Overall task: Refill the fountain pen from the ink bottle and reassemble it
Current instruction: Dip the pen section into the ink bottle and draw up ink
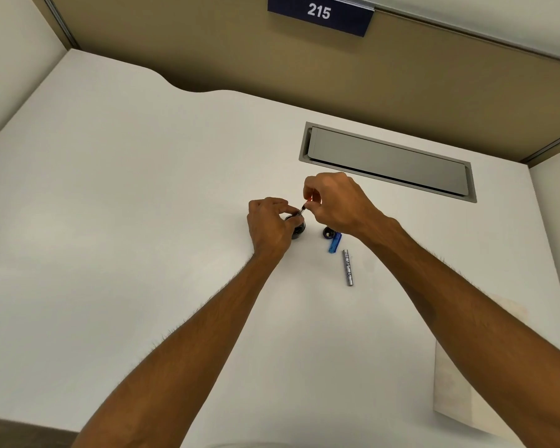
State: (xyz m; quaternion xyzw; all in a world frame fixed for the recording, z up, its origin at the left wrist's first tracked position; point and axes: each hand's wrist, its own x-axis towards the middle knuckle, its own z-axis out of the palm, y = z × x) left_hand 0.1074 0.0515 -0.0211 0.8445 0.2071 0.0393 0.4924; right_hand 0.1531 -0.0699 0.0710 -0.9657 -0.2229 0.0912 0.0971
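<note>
Pen is slanting down and leftward from the right hand, which is pinching its upper end, toward the mouth of the bottle that the left hand is gripping on the desk.

You've got one ink bottle, one loose cap, one blue piece and one silver barrel. One pen section, mid-frame.
</note>
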